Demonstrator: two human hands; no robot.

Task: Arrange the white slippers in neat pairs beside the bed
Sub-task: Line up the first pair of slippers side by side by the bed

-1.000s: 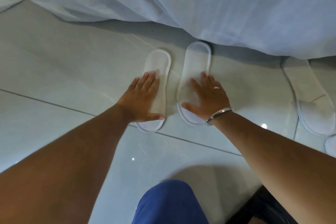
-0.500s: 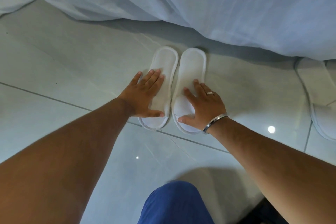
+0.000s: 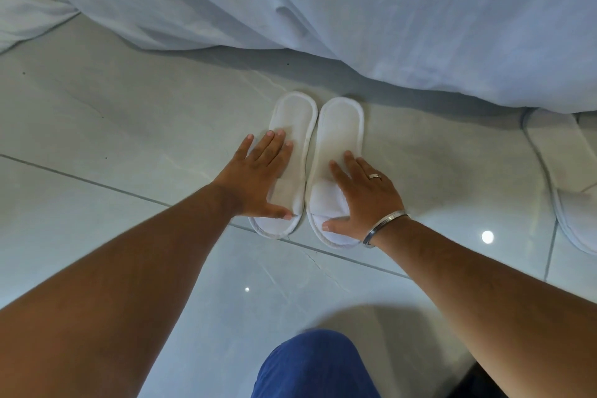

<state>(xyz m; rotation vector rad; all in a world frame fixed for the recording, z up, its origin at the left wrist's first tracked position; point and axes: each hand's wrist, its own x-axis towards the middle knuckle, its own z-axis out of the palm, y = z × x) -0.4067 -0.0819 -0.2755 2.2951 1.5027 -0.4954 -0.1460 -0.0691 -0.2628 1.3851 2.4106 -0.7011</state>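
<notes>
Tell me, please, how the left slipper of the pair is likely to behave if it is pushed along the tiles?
The left slipper looks thin and flat, so it is probably light and floppy. The tiled floor is glossy, so it would likely slide easily. Under the flat left hand it might buckle rather than tip.

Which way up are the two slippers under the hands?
Upright: both slippers lie sole-down, insoles and toe straps facing up.
</notes>
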